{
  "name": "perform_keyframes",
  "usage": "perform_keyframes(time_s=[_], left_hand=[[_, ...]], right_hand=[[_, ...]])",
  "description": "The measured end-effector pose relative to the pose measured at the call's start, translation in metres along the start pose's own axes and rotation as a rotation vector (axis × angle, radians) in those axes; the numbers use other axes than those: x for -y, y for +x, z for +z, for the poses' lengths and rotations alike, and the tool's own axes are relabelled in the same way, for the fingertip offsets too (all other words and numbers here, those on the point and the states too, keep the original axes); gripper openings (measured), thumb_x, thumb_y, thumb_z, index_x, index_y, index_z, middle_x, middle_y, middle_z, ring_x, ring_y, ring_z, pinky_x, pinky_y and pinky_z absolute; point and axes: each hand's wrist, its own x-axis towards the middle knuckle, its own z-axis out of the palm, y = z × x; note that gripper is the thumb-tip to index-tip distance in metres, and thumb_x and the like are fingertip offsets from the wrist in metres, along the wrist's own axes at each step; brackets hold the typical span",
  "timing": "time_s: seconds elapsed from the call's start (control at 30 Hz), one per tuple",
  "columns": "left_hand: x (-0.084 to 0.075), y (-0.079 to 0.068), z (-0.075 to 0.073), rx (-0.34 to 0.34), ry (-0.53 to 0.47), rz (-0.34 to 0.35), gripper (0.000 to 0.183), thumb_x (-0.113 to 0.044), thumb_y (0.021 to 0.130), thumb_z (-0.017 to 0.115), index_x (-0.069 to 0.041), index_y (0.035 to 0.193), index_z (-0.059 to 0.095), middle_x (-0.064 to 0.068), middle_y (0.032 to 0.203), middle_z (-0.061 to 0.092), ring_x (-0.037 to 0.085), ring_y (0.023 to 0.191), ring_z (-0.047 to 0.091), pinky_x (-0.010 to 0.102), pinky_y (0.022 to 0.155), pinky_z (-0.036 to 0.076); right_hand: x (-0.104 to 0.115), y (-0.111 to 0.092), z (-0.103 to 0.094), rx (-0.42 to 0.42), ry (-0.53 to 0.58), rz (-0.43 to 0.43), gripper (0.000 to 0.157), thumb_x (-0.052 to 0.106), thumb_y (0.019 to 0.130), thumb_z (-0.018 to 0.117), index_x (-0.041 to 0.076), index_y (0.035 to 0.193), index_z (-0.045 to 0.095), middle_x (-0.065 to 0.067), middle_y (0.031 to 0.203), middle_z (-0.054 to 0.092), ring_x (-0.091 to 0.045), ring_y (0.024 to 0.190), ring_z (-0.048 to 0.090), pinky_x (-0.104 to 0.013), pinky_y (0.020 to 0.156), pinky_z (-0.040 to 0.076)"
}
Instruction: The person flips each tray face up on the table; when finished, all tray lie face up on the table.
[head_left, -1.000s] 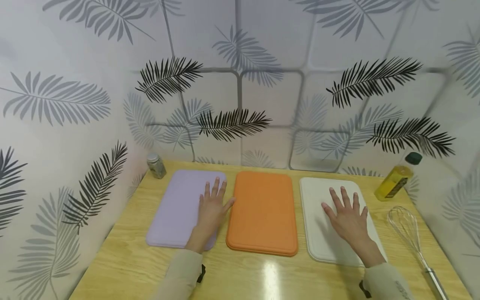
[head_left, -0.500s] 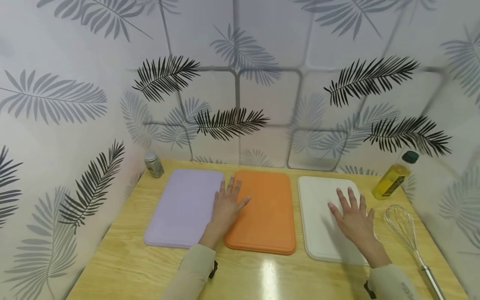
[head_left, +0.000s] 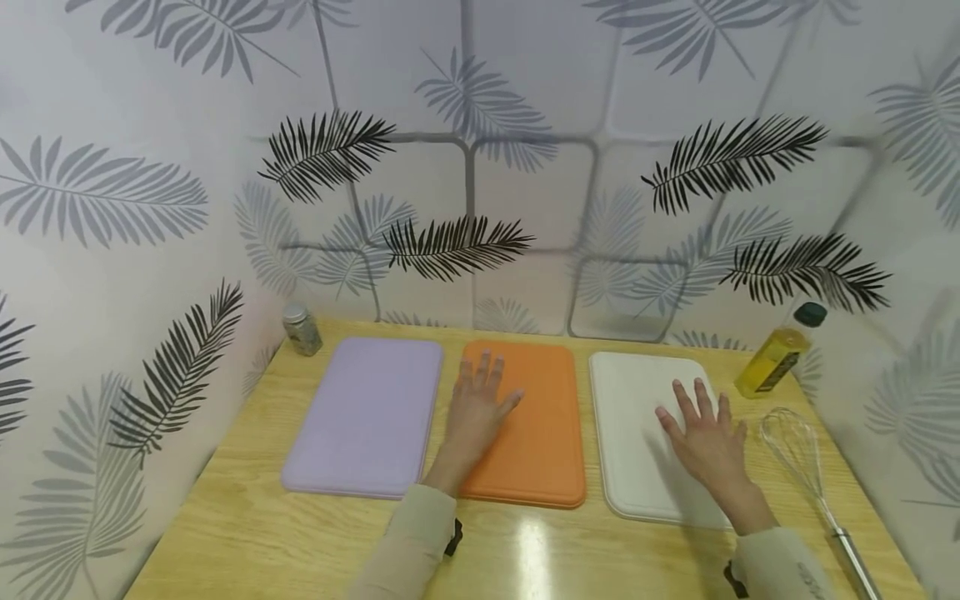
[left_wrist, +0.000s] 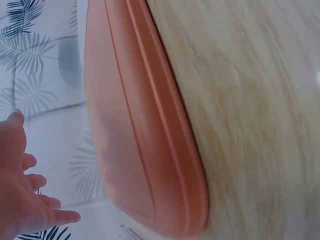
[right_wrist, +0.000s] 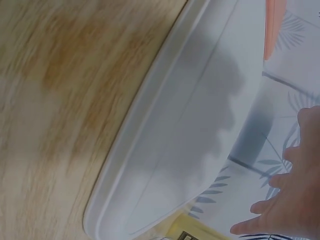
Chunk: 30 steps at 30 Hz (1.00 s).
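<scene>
Three rounded rectangular pads lie side by side on the wooden table: a lilac pad [head_left: 367, 417], an orange pad [head_left: 540, 425] and a white pad [head_left: 633, 442]. My left hand [head_left: 474, 412], fingers spread, hovers over the left part of the orange pad. In the left wrist view a gap shows between that hand [left_wrist: 25, 185] and the orange pad [left_wrist: 115, 130]. Over the right side of the white pad is my right hand [head_left: 708, 446], its fingers spread too. Its shadow falls on the white pad [right_wrist: 165, 135] in the right wrist view. Neither hand holds anything.
A small grey-lidded jar [head_left: 302, 331] stands at the back left corner. At the back right is a bottle of yellow oil [head_left: 772, 362] with a dark cap. A wire whisk [head_left: 825, 500] lies right of the white pad. Patterned walls [head_left: 525, 283] border the table.
My left hand has moved right, from over the lilac pad to over the orange pad. The right hand has shifted slightly right over the white pad. The camera view has turned slightly.
</scene>
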Motion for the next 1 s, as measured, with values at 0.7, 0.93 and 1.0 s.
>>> perform_keyframes(time_s=[0.7,0.93,1.0], left_hand=[[-0.051,0.002,0.026,0.069,-0.063,0.038,0.069,-0.054,0.097,0.045,-0.014,0.152,0.031,0.01,0.157,0.025,0.038,0.143,0.019,0.054,0.111,0.029],[-0.067,0.001,0.035,0.093,-0.121,0.06,0.067,-0.052,0.097,0.045,-0.015,0.151,0.032,0.013,0.157,0.023,0.038,0.143,0.019,0.052,0.112,0.028],[-0.071,0.001,0.039,0.104,-0.129,0.063,0.067,-0.053,0.098,0.044,-0.015,0.152,0.032,0.014,0.158,0.022,0.038,0.143,0.019,0.051,0.112,0.028]], right_hand=[[-0.016,-0.007,0.006,0.028,0.01,0.056,0.065,0.051,0.102,0.032,0.007,0.15,0.027,-0.03,0.153,0.017,-0.063,0.131,0.012,-0.083,0.093,0.011],[-0.016,-0.012,0.005,0.049,0.015,0.07,0.066,0.051,0.102,0.03,0.007,0.151,0.024,-0.031,0.152,0.017,-0.064,0.13,0.012,-0.082,0.093,0.012],[-0.016,-0.013,0.005,0.055,0.021,0.072,0.066,0.051,0.102,0.03,0.007,0.151,0.023,-0.031,0.153,0.016,-0.064,0.13,0.011,-0.082,0.093,0.011]])
